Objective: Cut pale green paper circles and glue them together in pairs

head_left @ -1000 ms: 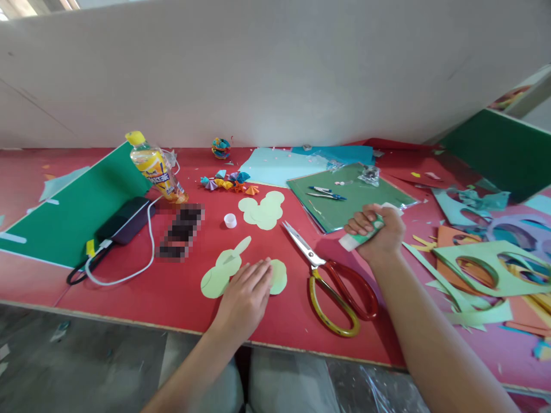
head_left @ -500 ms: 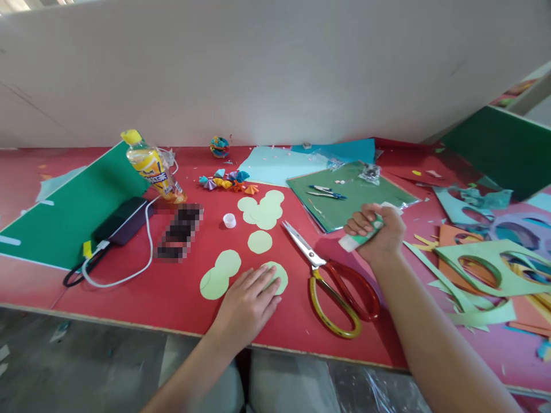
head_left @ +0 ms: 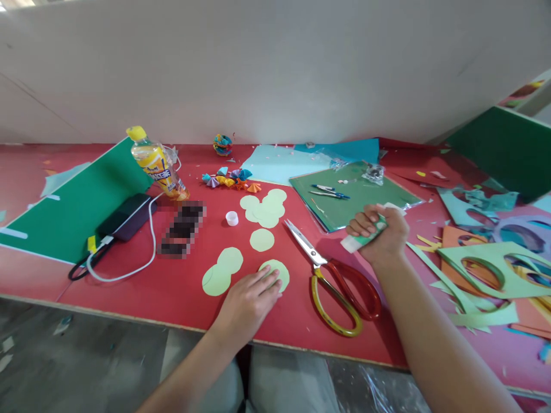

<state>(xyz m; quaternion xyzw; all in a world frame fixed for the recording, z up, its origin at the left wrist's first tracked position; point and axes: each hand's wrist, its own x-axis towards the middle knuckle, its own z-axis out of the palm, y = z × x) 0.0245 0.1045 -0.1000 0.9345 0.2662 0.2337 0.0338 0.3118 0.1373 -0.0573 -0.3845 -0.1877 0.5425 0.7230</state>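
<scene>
Glue tube [head_left: 360,238] sits gripped in the right hand [head_left: 383,235]; flat left fingers [head_left: 262,281] press a paper circle [head_left: 278,269].

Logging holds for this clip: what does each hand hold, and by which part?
Right hand fists a green-and-white glue tube around its body, white end sticking out. Left hand holds nothing; it presses flat on a light green paper circle.

The bottle [head_left: 155,164] with the yellow cap carries a yellow label with dark lettering, but it is too small and blurred to read. No other text, brand, number or sign is legible anywhere on the worktop [head_left: 172,287].
</scene>
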